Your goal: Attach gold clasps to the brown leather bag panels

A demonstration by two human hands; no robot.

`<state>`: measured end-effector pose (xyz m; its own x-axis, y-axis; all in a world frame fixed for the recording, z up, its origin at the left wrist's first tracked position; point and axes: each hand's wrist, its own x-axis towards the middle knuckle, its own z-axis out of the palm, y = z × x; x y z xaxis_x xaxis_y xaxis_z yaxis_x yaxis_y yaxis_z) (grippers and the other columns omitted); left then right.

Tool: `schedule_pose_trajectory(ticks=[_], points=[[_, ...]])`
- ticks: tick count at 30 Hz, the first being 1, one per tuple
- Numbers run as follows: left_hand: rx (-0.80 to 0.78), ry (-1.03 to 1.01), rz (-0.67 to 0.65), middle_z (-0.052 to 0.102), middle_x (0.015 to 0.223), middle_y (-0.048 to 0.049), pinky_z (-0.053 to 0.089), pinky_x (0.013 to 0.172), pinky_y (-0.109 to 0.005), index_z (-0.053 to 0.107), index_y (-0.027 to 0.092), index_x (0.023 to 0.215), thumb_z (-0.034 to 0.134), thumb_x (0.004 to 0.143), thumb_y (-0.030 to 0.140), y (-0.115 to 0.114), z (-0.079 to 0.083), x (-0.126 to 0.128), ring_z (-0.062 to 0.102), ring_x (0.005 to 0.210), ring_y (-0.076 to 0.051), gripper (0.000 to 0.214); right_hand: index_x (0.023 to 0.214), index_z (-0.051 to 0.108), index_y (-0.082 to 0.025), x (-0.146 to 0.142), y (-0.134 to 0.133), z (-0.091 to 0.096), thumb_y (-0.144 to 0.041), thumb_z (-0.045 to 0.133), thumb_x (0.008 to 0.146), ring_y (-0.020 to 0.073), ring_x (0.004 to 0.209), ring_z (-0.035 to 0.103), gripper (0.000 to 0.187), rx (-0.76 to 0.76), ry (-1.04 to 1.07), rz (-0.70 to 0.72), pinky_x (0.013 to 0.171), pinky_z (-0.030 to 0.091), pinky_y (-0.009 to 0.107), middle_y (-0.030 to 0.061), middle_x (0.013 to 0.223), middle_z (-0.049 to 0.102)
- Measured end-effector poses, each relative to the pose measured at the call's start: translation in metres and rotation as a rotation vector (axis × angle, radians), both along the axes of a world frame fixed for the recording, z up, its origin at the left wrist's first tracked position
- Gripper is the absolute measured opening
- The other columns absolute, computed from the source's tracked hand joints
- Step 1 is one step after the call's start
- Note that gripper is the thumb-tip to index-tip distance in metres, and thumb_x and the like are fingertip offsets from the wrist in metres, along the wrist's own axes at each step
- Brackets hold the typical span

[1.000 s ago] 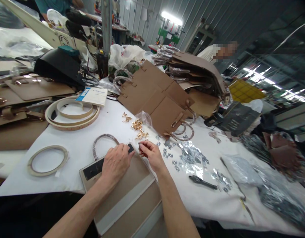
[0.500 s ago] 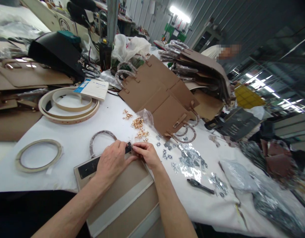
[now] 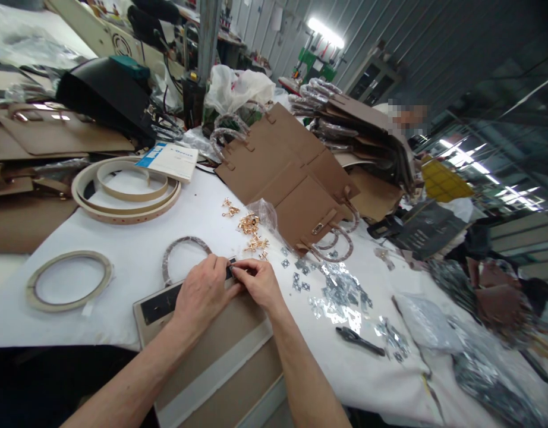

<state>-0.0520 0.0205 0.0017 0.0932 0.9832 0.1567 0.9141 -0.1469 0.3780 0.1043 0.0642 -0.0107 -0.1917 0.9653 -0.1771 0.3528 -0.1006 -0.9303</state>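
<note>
Where blk strip's [image 3: 158, 305] far end lies, R fingers [image 3: 244, 273] touch.

Ahead of me rises a wall of grey ribbed metal sheeting [image 3: 260, 30], and a bright white tube light [image 3: 326, 32] glows in front of it. Below that light I see a green metal machine [image 3: 316, 66], with a grey cabinet with dark panes [image 3: 374, 77] to its right. A grey upright metal post [image 3: 209, 35] stands behind my white-covered bench [image 3: 202, 205], and to its left slants a cream machine body with a round vent [image 3: 102, 32]. On my right, the dark roof [image 3: 479, 35] stretches away above thin pale bars, over distant rows of white lights [image 3: 474, 165], blurred together.
</note>
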Motion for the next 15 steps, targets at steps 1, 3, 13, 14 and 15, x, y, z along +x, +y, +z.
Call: schedule_pose_trajectory(ticks=[1,3,13,14,15], points=[[0.006,-0.002,-0.001,0.063,0.097,-0.0082,0.048,0.076,-0.038,0.057,0.018,0.102,0.068,0.093,0.049,-0.0001,0.0003,0.0003,0.064,0.089,-0.027,0.034,0.094,0.083,-0.021,-0.0005,-0.0006,-0.0008,-0.032,0.077,0.080,0.0149,0.062,0.060,0.019,-0.002,-0.005,-0.025,0.061,0.049,0.028,0.0020,0.080,0.077],[0.019,-0.003,-0.003,0.062,0.096,-0.0075,0.048,0.075,-0.038,0.057,0.018,0.102,0.067,0.094,0.048,0.0001,0.0003,0.0006,0.064,0.088,-0.027,0.033,0.098,0.081,-0.021,-0.0013,-0.0013,-0.0031,-0.033,0.081,0.075,0.0121,0.056,0.054,0.026,-0.020,0.020,-0.085,0.053,0.043,0.025,0.0001,0.078,0.075],[0.065,0.001,-0.058,0.062,0.095,-0.0055,0.047,0.075,-0.038,0.059,0.020,0.104,0.067,0.095,0.048,0.0008,-0.0048,-0.0034,0.065,0.089,-0.028,0.030,0.081,0.080,-0.018,-0.0034,-0.0026,-0.0084,-0.029,0.080,0.070,0.0161,0.065,0.064,0.016,-0.127,0.162,-0.151,0.065,0.048,0.028,0.0008,0.071,0.074],[0.068,-0.006,-0.068,0.063,0.096,-0.0056,0.048,0.076,-0.038,0.060,0.020,0.104,0.067,0.096,0.047,0.0007,-0.0052,-0.0038,0.065,0.090,-0.028,0.029,0.081,0.080,-0.018,-0.0029,-0.0031,-0.0084,-0.029,0.080,0.070,0.0160,0.065,0.063,0.015,-0.120,0.162,-0.149,0.066,0.048,0.028,0.0005,0.071,0.074],[0.071,-0.013,-0.077,0.063,0.096,-0.0057,0.048,0.077,-0.038,0.061,0.020,0.104,0.067,0.096,0.045,0.0005,-0.0057,-0.0042,0.065,0.091,-0.028,0.027,0.082,0.080,-0.018,-0.0023,-0.0036,-0.0082,-0.029,0.080,0.071,0.0159,0.066,0.063,0.015,-0.115,0.167,-0.142,0.066,0.048,0.028,0.0003,0.072,0.074]])
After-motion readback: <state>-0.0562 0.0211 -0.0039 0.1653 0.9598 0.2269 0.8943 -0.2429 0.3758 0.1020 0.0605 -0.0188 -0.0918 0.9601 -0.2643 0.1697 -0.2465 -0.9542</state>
